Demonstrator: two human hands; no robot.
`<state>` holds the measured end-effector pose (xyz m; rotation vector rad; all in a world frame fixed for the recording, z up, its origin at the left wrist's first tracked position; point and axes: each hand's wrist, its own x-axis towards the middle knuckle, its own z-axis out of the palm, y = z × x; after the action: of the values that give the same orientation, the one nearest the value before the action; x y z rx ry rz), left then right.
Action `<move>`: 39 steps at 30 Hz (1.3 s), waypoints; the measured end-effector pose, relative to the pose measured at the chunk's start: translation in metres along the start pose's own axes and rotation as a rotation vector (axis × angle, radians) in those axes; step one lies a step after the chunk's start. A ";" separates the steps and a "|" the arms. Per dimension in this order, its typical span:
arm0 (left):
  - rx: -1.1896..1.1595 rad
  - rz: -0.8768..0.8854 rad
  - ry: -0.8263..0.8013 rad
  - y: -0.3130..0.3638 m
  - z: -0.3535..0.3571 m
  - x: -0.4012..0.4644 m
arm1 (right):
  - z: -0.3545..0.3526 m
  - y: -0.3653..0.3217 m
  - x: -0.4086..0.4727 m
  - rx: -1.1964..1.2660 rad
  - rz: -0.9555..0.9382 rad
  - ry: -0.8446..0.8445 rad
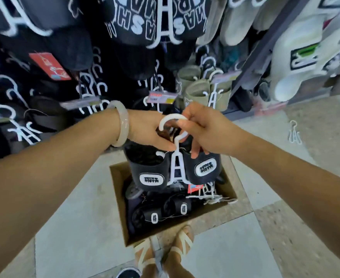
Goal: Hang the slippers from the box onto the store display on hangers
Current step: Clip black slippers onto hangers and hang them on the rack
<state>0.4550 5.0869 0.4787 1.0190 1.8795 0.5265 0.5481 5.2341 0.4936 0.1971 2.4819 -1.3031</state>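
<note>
Fingers of the right hand: pinched on the white hanger at its hook. Left hand: closed on the hanger neck from 9 o'clock. Pair of black slippers: mounted on the hanger, held above the box, where more pairs lie. Step, as judged: carrying a loaded hanger to the store display at 12 o'clock. Next move calls for lifting the hook over a free peg.

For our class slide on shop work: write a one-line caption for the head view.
Both hands hold a white hanger with black slippers above the box.
</note>
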 end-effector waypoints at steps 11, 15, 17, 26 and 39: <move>0.054 0.000 0.153 0.134 -0.088 -0.160 | -0.075 -0.185 -0.086 -0.562 -0.380 0.218; 0.016 0.004 0.250 0.173 -0.107 -0.200 | -0.097 -0.229 -0.104 -0.578 -0.445 0.290; -0.013 0.024 0.323 0.187 -0.115 -0.221 | -0.105 -0.251 -0.114 -0.548 -0.478 0.308; -0.204 0.219 0.899 0.221 -0.132 -0.315 | -0.127 -0.354 -0.133 -0.606 -0.668 0.350; -0.031 0.029 1.090 0.117 -0.177 -0.473 | -0.026 -0.493 -0.067 -0.562 -0.810 0.034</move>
<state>0.4711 4.7741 0.8912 0.7745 2.7614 1.3036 0.4709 4.9755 0.9118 -1.0068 2.9433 -0.7390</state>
